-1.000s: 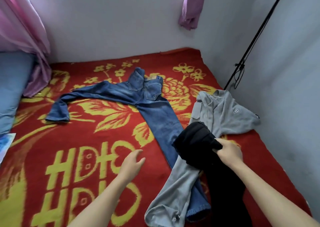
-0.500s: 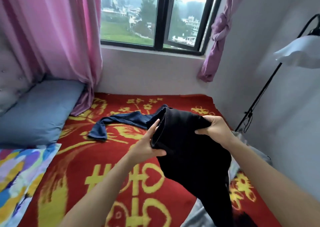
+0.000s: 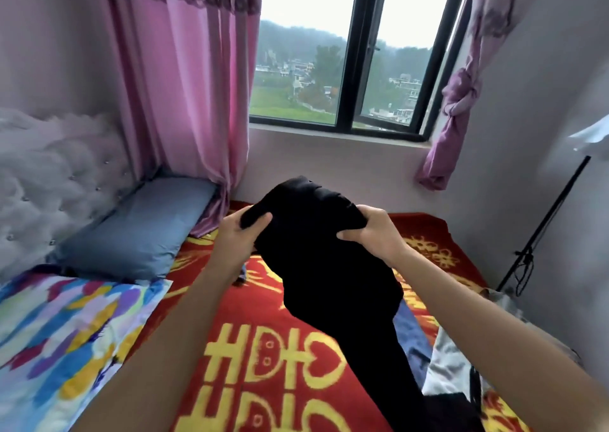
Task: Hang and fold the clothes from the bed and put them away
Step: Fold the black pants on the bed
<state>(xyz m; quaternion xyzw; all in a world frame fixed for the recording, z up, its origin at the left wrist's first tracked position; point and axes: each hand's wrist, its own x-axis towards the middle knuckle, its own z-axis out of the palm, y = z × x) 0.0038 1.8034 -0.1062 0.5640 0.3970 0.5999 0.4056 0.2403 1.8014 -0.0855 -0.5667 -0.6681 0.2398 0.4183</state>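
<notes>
In the head view, both hands hold the black garment (image 3: 323, 267) up in the air above the red blanket (image 3: 263, 365). The left hand (image 3: 244, 230) curls round one end of the bunched top edge and the right hand (image 3: 372, 234) grips the other end, thumb underneath. A second ago the garment lay on the blanket across the grey garment (image 3: 448, 365), with only the right hand on it and the left hand hovering open over the blanket. Since then the left hand has joined the grip and the pair have raised the garment clear. Its lower part hangs down towards the near edge of the blanket, and whether the tail touches the blanket cannot be told.

The view has also tipped up from the blanket to the window (image 3: 346, 69). A strip of the jeans (image 3: 412, 332) shows on the blanket beside the hanging cloth, with the grey garment just beyond it, both unfolded.

This looks like the start of the work on the first piece: it is picked up and held by its top, probably ready to be shaken out. Nothing is folded, hung or put away.
</notes>
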